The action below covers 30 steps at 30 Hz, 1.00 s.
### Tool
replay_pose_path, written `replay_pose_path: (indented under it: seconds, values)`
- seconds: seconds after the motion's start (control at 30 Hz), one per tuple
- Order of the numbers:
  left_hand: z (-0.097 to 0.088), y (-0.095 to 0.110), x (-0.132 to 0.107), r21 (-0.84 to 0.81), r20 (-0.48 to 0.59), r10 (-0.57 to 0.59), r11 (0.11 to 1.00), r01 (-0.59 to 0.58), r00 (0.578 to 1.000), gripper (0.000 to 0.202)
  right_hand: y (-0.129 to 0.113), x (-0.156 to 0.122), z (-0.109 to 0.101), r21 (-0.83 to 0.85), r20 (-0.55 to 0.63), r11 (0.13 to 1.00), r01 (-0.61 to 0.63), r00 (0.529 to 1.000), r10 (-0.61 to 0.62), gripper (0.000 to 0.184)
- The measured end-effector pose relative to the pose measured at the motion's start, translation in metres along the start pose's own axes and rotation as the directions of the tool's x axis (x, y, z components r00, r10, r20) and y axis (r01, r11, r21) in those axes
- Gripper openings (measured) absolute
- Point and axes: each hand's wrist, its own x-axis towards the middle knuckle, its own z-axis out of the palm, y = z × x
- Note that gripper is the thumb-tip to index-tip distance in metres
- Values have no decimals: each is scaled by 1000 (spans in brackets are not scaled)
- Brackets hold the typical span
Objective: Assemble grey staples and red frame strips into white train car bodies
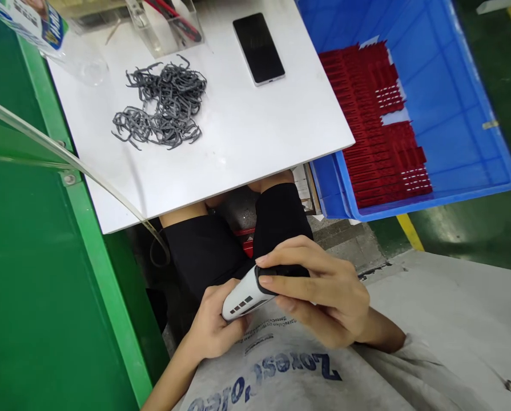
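Device [244, 295] over lap [204, 245]: drop risk.
I see left hand [212, 322] gripping it, right hand [330, 294] touching, grip unclear; left slipping could drop it.

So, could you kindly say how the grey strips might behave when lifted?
The grey strips look tangled, so clumps would probably come up together. Being thin, they're likely light; their curved shapes suggest some springiness.

Left hand [216, 326] and right hand [324, 288] partly hid the white device [240, 292].
The far-left bottle [57, 37] ran out of view.
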Motion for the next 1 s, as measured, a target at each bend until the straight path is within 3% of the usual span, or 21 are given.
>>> replay_pose_path:
  seconds: [0.17, 0.43, 0.6, 0.8, 1.0]
  values:
    - [1, 0, -1, 33, -2, 11, 999, -11, 1000, 12, -7, 1, -5, -104, 57, 994, 16, 998, -10, 34]
    - [2, -2, -1, 6, 15, 48, 999, -48, 999, 17, 0, 1, -7, -108, 53, 991, 74, 996, -68, 37]
    - [3, -4, -5, -21, 43, -12, 1000, 13, 999, 20, 2, -3, -8, -166, 75, 981, 104, 993, -93, 37]
    - [3, -3, -3, -151, 128, -76, 984, 96, 989, 8, 9, -6, -13, -260, 152, 929, 263, 961, -229, 28]
    - [3, 0, 0, -179, 133, -106, 975, 129, 985, 12, 5, 0, -22, -338, 250, 908, 248, 954, -167, 26]
